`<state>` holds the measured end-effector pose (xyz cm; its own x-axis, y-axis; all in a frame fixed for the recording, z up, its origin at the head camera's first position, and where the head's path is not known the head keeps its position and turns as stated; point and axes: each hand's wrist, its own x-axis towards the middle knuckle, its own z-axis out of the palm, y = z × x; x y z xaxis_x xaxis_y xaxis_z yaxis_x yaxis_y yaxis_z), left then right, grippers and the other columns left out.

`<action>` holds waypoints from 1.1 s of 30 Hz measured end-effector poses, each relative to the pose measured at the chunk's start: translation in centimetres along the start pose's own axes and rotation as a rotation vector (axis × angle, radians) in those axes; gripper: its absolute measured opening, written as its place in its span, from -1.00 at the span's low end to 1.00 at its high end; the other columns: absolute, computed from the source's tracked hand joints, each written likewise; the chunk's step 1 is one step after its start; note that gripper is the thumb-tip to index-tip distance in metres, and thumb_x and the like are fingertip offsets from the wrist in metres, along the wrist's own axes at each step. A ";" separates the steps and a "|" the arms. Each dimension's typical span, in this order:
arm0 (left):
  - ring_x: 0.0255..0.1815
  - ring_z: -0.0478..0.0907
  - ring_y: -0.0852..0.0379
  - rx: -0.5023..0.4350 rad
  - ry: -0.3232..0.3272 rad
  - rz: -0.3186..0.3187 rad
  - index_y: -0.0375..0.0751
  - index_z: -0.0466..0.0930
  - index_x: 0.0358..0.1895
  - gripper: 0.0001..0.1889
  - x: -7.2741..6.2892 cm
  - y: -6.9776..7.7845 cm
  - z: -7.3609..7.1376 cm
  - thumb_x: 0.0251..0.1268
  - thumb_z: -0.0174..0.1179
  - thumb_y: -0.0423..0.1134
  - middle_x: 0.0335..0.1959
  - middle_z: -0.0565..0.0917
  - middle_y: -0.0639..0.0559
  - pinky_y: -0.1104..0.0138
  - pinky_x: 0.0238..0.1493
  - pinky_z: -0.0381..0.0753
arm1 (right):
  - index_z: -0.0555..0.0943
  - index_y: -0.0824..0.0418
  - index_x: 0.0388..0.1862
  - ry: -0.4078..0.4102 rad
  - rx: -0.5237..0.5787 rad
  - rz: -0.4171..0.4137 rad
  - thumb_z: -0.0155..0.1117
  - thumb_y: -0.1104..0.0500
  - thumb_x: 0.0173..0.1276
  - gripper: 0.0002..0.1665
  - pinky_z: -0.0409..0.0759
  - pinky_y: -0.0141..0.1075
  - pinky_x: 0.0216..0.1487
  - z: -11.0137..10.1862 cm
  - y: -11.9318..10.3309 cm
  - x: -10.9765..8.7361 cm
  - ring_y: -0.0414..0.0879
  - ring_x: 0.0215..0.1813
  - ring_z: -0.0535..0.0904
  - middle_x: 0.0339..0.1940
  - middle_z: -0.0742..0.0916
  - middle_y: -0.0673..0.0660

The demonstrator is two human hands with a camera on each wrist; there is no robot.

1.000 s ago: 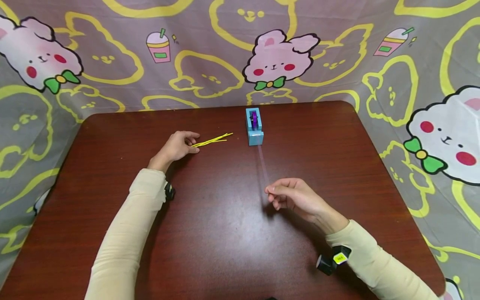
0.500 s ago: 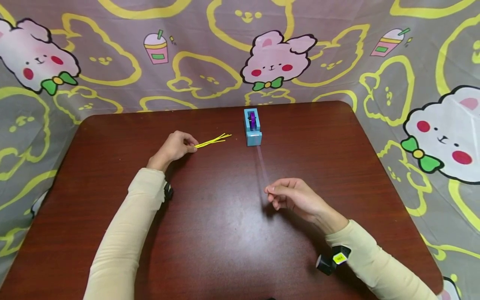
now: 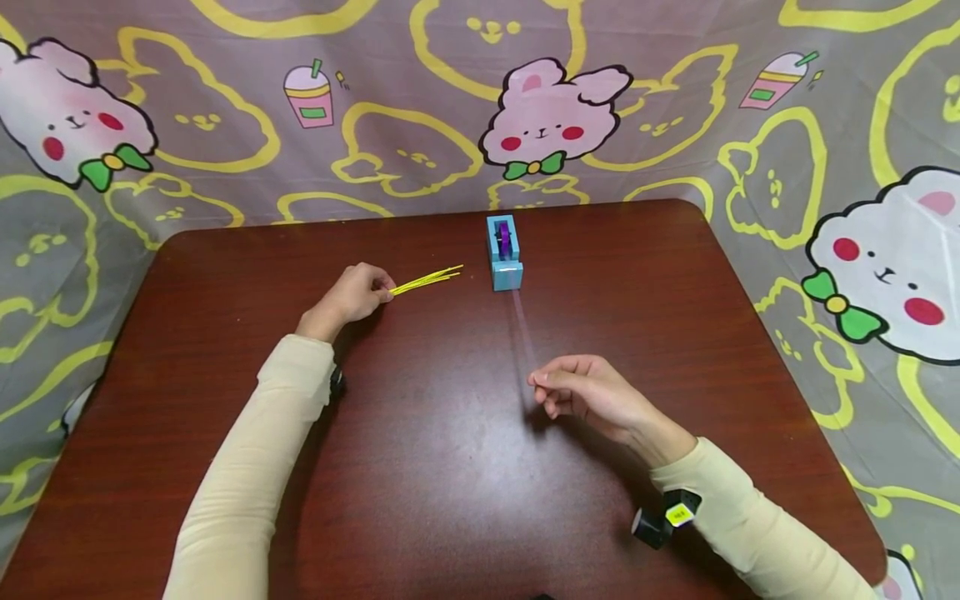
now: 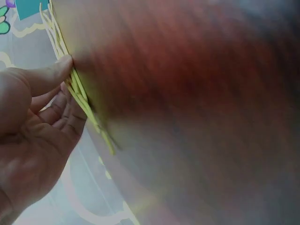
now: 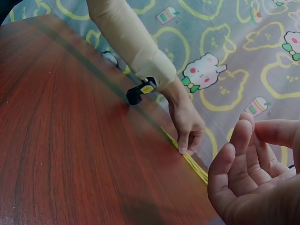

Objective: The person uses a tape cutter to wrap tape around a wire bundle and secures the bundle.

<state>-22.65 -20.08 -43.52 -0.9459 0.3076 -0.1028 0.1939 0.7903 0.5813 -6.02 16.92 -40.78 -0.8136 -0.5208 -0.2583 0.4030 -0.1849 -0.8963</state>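
Note:
My left hand (image 3: 351, 292) pinches a bundle of thin yellow strips (image 3: 427, 280) between thumb and fingertips, low over the table at left of centre. In the left wrist view the strips (image 4: 83, 96) cross each other slightly and stick out on both sides of the thumb. Farther right stands a light blue tape dispenser (image 3: 507, 277) with a purple roll core (image 3: 503, 238). From its front a length of clear tape (image 3: 522, 327) runs toward me, stretched above the table. My right hand (image 3: 588, 393) pinches the tape's free end between thumb and index finger.
The dark reddish-brown table (image 3: 450, 483) has rounded far corners. A patterned cloth (image 3: 420, 108) with rabbits and yellow outlines hangs behind its far edge and along both sides. Black wrist cameras (image 3: 654, 528) are strapped over the beige sleeves.
My left fingers have drawn in around the yellow strips, and their far ends have come closer together. The right hand keeps the tape stretched in the same place.

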 end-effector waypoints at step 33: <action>0.07 0.44 -0.40 0.510 -0.214 0.057 -0.57 0.47 -0.15 -0.83 0.2 2.4 0.4 0.24 0.06 -0.51 -0.10 0.52 -0.46 -0.06 0.24 0.38 | 0.75 0.19 -0.25 0.010 -0.004 0.005 0.18 0.33 0.48 -0.80 0.62 -0.38 -0.31 0.1 0.1 0.0 -0.21 -0.43 0.60 -0.41 0.75 0.05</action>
<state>-22.28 -17.92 -42.44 -0.8668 0.4160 -0.2749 0.3947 0.9093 0.1317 -5.94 16.76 -40.81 -0.8158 -0.5135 -0.2660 0.4054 -0.1796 -0.8964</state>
